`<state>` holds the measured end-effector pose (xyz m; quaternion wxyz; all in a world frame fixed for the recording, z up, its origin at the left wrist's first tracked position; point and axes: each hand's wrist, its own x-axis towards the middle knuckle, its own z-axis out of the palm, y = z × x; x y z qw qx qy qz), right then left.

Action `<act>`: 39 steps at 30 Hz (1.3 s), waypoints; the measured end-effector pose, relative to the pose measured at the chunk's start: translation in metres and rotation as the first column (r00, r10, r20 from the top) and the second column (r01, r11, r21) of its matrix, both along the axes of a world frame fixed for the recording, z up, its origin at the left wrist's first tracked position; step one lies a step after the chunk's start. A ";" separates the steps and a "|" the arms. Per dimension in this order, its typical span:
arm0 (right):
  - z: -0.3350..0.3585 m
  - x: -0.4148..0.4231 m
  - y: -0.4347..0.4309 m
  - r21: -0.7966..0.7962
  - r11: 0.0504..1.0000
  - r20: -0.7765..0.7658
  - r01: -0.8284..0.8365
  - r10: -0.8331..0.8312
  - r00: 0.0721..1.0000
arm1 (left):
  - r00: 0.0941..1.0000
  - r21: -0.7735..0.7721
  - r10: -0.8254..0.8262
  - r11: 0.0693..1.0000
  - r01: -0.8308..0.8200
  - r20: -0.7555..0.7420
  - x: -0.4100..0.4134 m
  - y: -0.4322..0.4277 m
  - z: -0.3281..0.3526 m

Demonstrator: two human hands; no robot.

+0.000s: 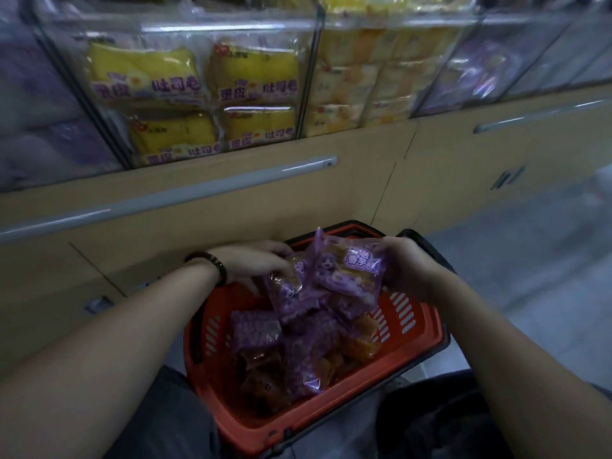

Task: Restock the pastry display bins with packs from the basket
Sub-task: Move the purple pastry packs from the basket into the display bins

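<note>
the basket (417, 346) sits on the floor between the person's knees, and it holds a heap of loose packs (261, 332), purple ones mixed with orange ones, so most of the restocking looks left to do. both hands are over the far end of the basket. the left hand (255, 263) has its fingers curled over the top edge of 1 purple pack (291, 293), and the right hand (405, 266) pinches the side of a 2nd pack (351, 273) between thumb and fingers. both are lifted just above the heap, touching each other. above and beyond the basket stand the clear bins: a yellow bin (198, 94) looks stacked well up, and a purple bin (477, 71) up to the right seems partly filled, though blur hides how much room it has. judging from this, the step in hand is gathering purple packs; none of these 2 has reached a bin yet.
</note>
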<state>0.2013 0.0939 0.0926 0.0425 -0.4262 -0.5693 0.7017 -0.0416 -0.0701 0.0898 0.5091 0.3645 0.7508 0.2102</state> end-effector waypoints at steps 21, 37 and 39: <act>0.298 0.087 0.034 0.986 0.094 0.119 -0.135 0.157 0.980 | 0.917 0.257 -0.130 0.937 0.239 -0.378 0.089 0.054 0.349; 0.381 0.061 0.178 0.995 -0.099 -0.032 0.003 -0.293 0.955 | 0.949 0.642 0.113 0.759 0.109 -0.294 0.051 0.223 0.423; 0.376 0.050 0.198 0.997 -0.074 -0.034 0.013 -0.284 0.958 | 0.945 0.717 0.190 0.695 0.063 -0.267 0.035 0.244 0.412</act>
